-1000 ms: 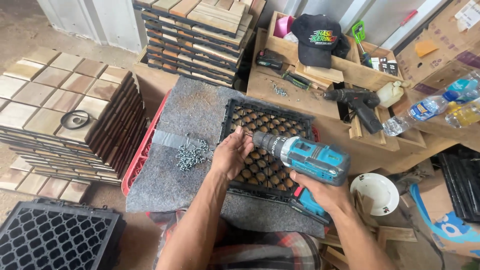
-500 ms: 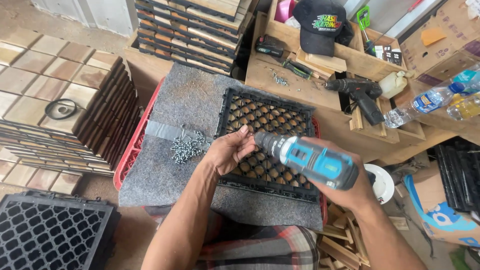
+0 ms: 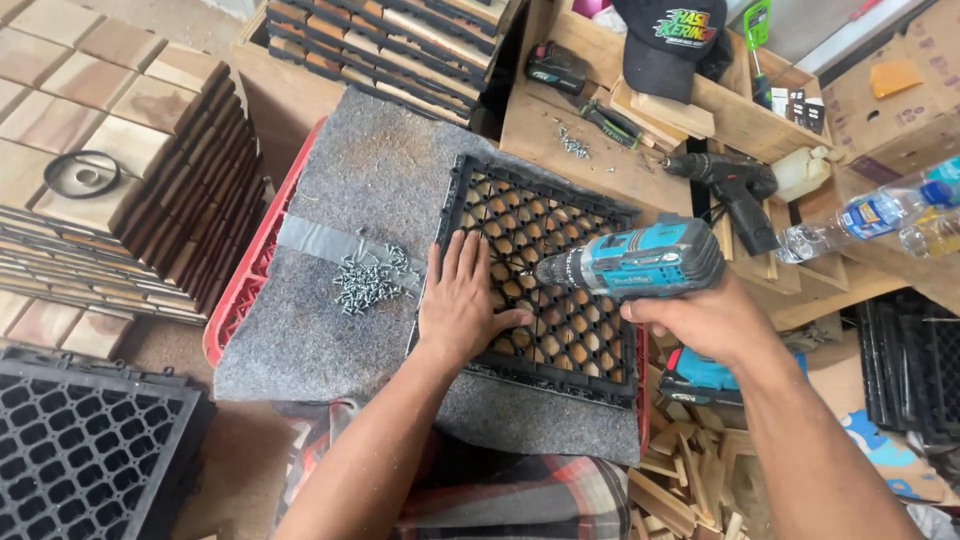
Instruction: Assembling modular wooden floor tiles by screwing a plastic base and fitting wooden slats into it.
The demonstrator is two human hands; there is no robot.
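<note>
- Left hand point(image 3: 462, 300): flat, palm down, fingers spread on the left part of the black plastic grid tile base point(image 3: 545, 275). Pressing on it, not gripping anything.
- Right hand point(image 3: 705, 318): clenched around the grip of the teal-and-grey cordless drill driver point(image 3: 640, 262). Drill lies roughly horizontal, chuck pointing left, bit tip down at the grid just right of the left-hand fingertips.
- Grid tile base sits on a grey felt mat point(image 3: 370, 200) laid over a red plastic crate point(image 3: 238, 290); wood slats show through the grid cells.
- Strip of grey duct tape point(image 3: 315, 238) on the mat, left of the grid.
- Pile of small silver screws point(image 3: 368, 280) on the mat just beside the left hand, partly over the tape end.
- Second drill, black cordless point(image 3: 730, 185), lies on the wooden bench point(image 3: 590, 165) behind the grid, well apart from both hands.
- Black cap point(image 3: 668, 40) at the back of the bench; a few loose screws near the bench's front edge.
- Clear plastic water bottles with blue labels point(image 3: 880, 215) at the far right.
- Stacks of square wooden deck tiles point(image 3: 110, 150) at left, a black rubber ring point(image 3: 82, 172) on top; another stack point(image 3: 390, 45) behind the mat.
- Spare black plastic grid panel point(image 3: 85, 445) bottom left on the floor.
- Offcut wood strips point(image 3: 690, 480) bottom right, under the right forearm.
</note>
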